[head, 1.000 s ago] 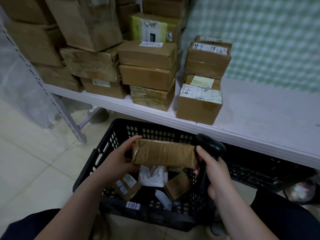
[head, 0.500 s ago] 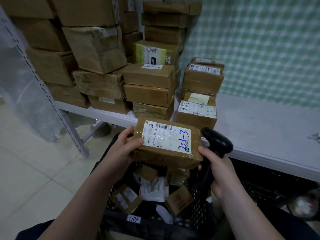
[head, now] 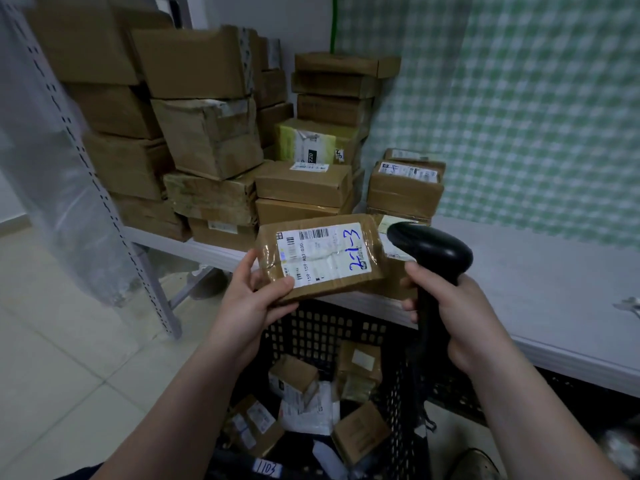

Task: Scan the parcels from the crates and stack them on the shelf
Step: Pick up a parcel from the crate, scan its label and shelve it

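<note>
parcel raised above crate, label now face-up | left hand fingers pinch its end | right hand fingers wrapped round scanner | judged ready to scan

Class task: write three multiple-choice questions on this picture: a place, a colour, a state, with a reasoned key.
1. Where is the black crate? A on a cart; B on a chair; C on the floor.
2. What colour is the handwriting on the held parcel? A blue; B red; C green.
3. What does the right hand do? A hangs empty; B grips the scanner; C presses the wall.
Key: C, it stands low among floor tiles; A, "2-1-3" is blue ink; B, its fingers curl round the handle.
</note>
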The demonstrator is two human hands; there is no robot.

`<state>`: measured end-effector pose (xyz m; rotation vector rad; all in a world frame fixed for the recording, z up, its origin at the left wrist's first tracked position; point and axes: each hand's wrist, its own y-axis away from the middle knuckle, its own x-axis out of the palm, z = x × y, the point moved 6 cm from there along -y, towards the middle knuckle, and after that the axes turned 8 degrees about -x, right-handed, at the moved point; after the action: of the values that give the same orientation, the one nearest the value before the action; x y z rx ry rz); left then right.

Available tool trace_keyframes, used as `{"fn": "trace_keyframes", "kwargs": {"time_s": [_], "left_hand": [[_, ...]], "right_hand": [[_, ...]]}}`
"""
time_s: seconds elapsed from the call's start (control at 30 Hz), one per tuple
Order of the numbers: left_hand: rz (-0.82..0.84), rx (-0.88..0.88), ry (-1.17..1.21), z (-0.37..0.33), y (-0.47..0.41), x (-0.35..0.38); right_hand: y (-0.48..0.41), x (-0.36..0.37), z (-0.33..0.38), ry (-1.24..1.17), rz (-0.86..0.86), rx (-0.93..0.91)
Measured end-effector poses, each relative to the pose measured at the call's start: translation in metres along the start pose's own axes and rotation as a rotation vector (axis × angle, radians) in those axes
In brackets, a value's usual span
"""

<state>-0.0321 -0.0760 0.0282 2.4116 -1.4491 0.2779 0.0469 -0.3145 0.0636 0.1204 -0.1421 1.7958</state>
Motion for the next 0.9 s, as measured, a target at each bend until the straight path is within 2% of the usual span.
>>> {"fn": "trace_keyframes", "kwargs": {"time_s": [0.13, 0.3, 0.9], "left_hand": [[-0.023, 0.032, 0.042, -0.012, -0.001, 0.004], [-0.020, 0.045, 0.058, -0.018, 0.003, 0.007], [-0.064, 0.020, 0.065, -0.021, -0.001, -0.005]], "right_hand": [[0.002, 0.021, 0.023, 0.042, 0.149, -0.014], [0.004, 0.036, 0.031, 0.117, 0.242, 0.010], [0.011, 0.042, 0.036, 0.129, 0.286, -0.004]]}}
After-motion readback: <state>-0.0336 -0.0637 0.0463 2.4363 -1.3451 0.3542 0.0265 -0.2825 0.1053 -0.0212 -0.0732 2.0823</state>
